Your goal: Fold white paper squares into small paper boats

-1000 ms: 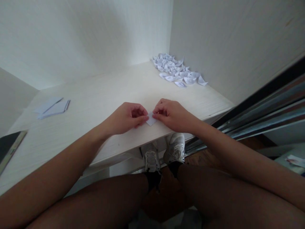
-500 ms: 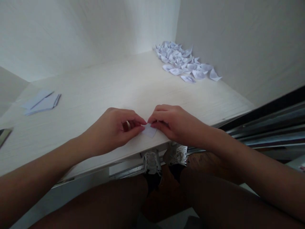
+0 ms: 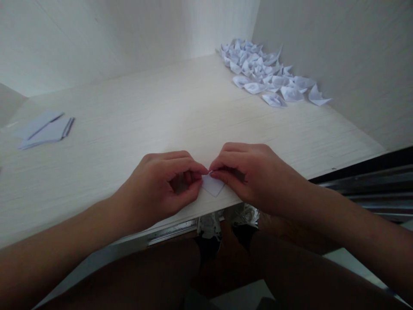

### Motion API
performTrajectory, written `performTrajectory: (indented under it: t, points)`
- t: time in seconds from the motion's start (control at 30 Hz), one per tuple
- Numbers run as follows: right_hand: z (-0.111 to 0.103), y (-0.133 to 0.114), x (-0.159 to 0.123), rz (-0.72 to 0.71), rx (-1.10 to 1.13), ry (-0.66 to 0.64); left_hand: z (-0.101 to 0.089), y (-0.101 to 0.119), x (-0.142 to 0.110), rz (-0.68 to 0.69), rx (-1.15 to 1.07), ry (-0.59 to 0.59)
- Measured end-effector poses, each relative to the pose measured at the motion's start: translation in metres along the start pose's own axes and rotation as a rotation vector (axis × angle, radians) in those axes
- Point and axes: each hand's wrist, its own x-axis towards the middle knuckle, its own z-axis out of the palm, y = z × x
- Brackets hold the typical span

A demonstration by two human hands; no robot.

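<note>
A small folded piece of white paper [image 3: 213, 186] lies near the front edge of the pale tabletop [image 3: 155, 116], one corner pointing toward me. My left hand [image 3: 171, 178] pinches its left side between thumb and fingers. On the other side my right hand [image 3: 247, 172] grips the paper's upper right part, thumb below and index finger above. The two index fingertips almost meet at the top of the paper. Fingers cover its upper corners, so the exact fold is hidden.
Many folded paper boats [image 3: 258, 69] are heaped in the back right corner against the walls. A stack of white paper sheets [image 3: 48, 131] lies at the left. Below the table edge are my shoes [image 3: 209, 224] and a metal rail [image 3: 174, 232].
The view has shifted a little, so the boats sit farther up and right and the stack farther left. Both hands keep their pinch on the folded paper.
</note>
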Motion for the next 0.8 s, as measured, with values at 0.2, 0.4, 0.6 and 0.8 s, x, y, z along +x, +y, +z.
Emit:
performTrajectory:
  t: [0.2,0.4,0.6,0.8]
  points:
    - [0.002,-0.001,-0.009,-0.146,-0.142,0.001,-0.002,0.002,-0.002,0.053,0.006,-0.044]
    - [-0.004,-0.007,-0.016,-0.08,-0.015,-0.076,-0.002,0.003,-0.006,0.109,0.052,-0.081]
    - [-0.004,-0.005,-0.019,-0.122,-0.013,-0.047,-0.001,0.006,-0.007,0.123,0.05,-0.059]
    - [-0.011,-0.008,-0.018,-0.257,-0.128,-0.082,0.0,0.004,-0.015,0.152,0.029,-0.108]
